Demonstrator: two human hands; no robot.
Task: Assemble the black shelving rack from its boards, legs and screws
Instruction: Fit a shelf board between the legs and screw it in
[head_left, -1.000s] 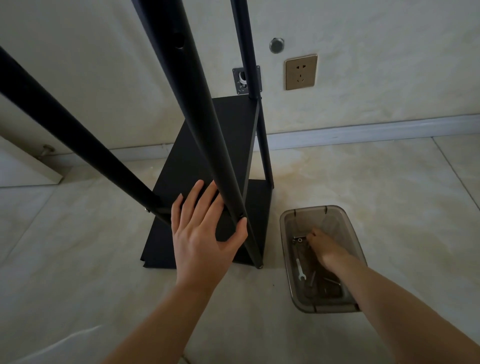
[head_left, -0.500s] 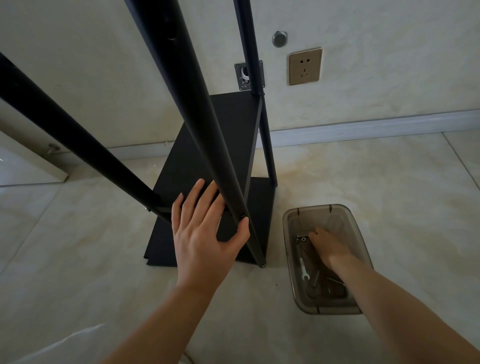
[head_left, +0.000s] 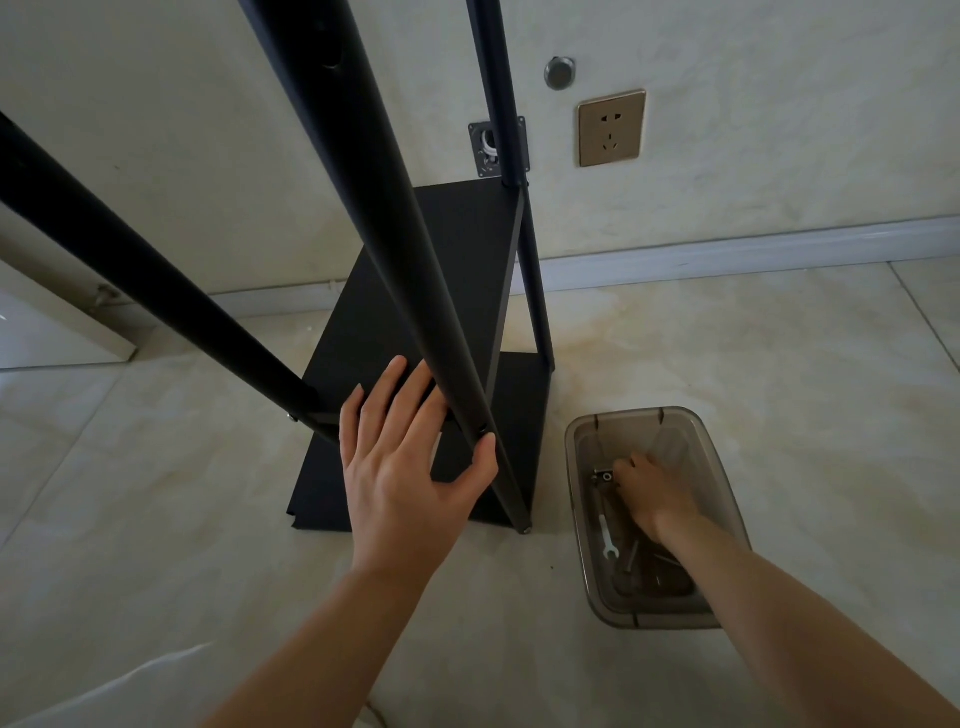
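Black rack (head_left: 447, 291) stands on tiled floor (head_left: 727, 364) by wall, boards fixed between legs. Left hand (head_left: 410, 467) flat on front edge of shelf board (head_left: 467, 249), fingers straight and spread – thumb touching near leg (head_left: 395, 270). Right hand (head_left: 654, 493) down inside smoky plastic bin (head_left: 582, 519) just right of rack, fingers curled among hardware – grip on anything: cannot tell. Small wrench (head_left: 607, 538) lies in bin beside hand. Wall socket (head_left: 611, 127) above.

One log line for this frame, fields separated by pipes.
left hand: flat against black shelf board, thumb at black leg | right hand: inside smoky translucent plastic bin | grip: unclear
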